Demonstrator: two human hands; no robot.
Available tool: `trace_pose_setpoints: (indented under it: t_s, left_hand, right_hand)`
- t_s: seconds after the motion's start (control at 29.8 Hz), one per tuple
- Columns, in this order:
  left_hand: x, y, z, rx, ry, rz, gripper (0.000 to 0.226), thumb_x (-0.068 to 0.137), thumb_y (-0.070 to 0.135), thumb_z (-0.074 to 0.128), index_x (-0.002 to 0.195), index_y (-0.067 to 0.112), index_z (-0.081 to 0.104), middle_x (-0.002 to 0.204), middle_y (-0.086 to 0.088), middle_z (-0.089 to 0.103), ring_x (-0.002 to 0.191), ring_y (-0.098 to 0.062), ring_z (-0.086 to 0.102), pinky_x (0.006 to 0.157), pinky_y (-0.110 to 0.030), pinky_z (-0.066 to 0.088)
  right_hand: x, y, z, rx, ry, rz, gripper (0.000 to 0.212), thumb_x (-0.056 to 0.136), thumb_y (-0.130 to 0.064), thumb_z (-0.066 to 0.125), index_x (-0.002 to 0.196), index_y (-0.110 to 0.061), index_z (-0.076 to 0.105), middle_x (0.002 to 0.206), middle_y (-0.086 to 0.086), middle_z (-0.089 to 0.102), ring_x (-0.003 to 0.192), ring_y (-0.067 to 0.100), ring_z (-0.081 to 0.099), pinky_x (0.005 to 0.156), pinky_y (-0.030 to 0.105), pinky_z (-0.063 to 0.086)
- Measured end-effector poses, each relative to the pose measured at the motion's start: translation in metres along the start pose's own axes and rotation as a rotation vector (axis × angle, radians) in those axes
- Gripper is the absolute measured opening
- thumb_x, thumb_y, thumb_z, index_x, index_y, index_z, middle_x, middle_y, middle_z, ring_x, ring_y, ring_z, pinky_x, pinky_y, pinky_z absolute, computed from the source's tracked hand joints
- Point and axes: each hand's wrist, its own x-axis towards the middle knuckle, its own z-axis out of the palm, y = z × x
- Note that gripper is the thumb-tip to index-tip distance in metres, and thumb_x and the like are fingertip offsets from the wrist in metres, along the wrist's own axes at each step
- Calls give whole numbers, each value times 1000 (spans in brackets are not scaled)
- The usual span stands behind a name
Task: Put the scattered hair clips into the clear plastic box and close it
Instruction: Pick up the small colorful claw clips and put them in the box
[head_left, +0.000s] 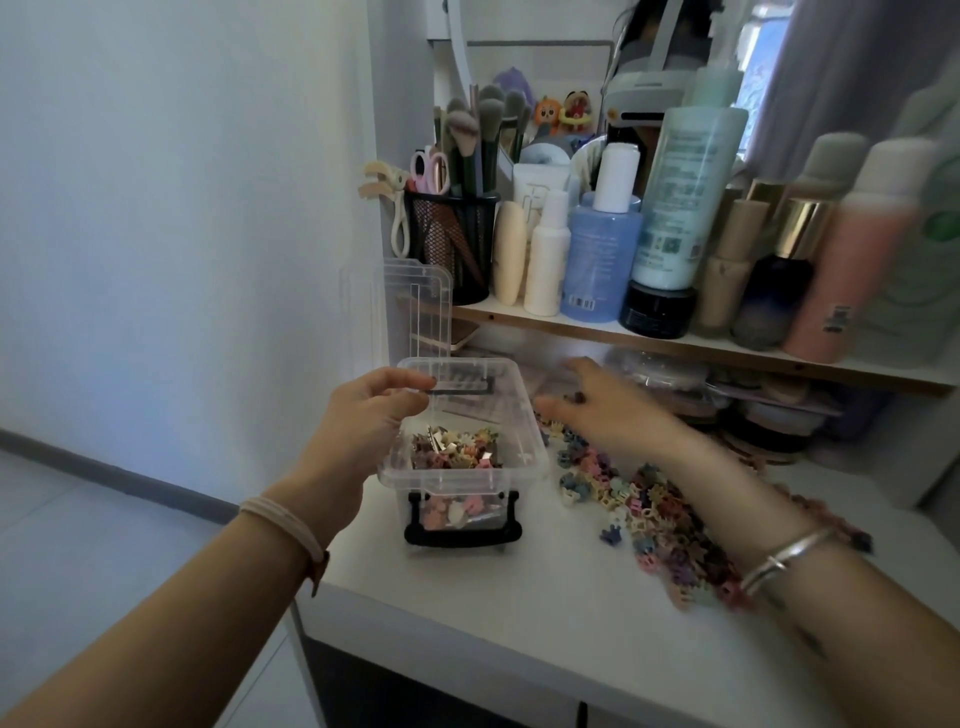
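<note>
1. Risk: the dark clip (467, 391) was long and hung over the back of the box (537, 452). If you dropped it off-centre, it would likely catch the rim or fall behind, by the lid (415, 306).
2. Risk: your right forearm lay over the clips (649, 512) on the table (467, 597). A careless sweep could knock some off the front edge.
3. Risk: the lid stood upright. A bump could swing it down before the pile was in.
4. Left hand (363, 415): thumb and forefinger pinched one end of the dark clip above the box.
5. Right hand (608, 410): it reached past the pile, fingers spread and blurred. There was a dark speck by the fingertips, and you couldn't tell whether it held anything.
6. Box: it sat on the table, partly filled. Most clips lay just right of it.
</note>
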Motion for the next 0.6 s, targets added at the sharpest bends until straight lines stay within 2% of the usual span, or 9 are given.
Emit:
trace_pose_setpoints:
  t_s: [0.07, 0.1, 0.17, 0.24, 0.34, 0.4, 0.6]
  left_hand:
    - [0, 0, 0, 0, -5, 5, 21, 89, 4, 53, 78, 19, 63, 82, 2, 56, 62, -10, 44, 64, -27, 39]
    - [0, -1, 0, 0, -9, 4, 21, 89, 4, 53, 78, 19, 63, 81, 2, 56, 62, -10, 44, 64, -27, 39]
    - [1, -1, 0, -4, -10, 0, 21, 89, 4, 53, 77, 19, 63, 81, 3, 56, 62, -9, 44, 67, -28, 38]
    - [2, -1, 0, -6, -8, -4, 22, 88, 4, 54, 76, 20, 63, 80, 2, 56, 62, -9, 44, 64, -27, 38]
    - [3, -2, -1, -8, -6, -6, 22, 88, 4, 54, 76, 20, 63, 79, 2, 55, 60, -9, 43, 59, -25, 37]
    - [3, -2, -1, -12, -7, -11, 23, 88, 3, 54, 75, 19, 63, 78, 1, 54, 59, -10, 42, 57, -25, 36]
    - [4, -2, -1, -7, -5, -5, 23, 88, 3, 54, 74, 19, 63, 77, 0, 53, 57, -10, 41, 55, -25, 35]
  right_hand:
    - [11, 15, 16, -174, -60, 71, 83, 85, -57, 46, 147, -12, 13, 154, 12, 18, 141, 31, 20, 114, 43, 23]
    - [15, 21, 20, -233, -80, 97, 88, 85, -60, 44, 148, -14, 4, 157, 12, 5, 144, 31, 7, 118, 44, 13]
    - [21, 27, 24, -260, -95, 128, 92, 83, -65, 40, 148, -17, -4, 158, 9, -5, 145, 31, -1, 119, 45, 6]
    - [26, 25, 26, -207, -88, 145, 94, 79, -69, 39, 148, -16, 2, 157, 8, 4, 143, 32, 9, 116, 47, 17]
    - [33, 14, 29, -204, -67, 159, 84, 79, -69, 41, 140, -14, 27, 149, 9, 28, 135, 34, 28, 107, 48, 31]
    - [36, 7, 31, -252, -78, 167, 73, 82, -66, 40, 133, -14, 36, 144, 12, 34, 132, 35, 31, 104, 48, 30]
    - [39, 4, 38, -302, -92, 110, 60, 91, -52, 35, 133, -11, 36, 143, 13, 35, 129, 34, 32, 102, 46, 30]
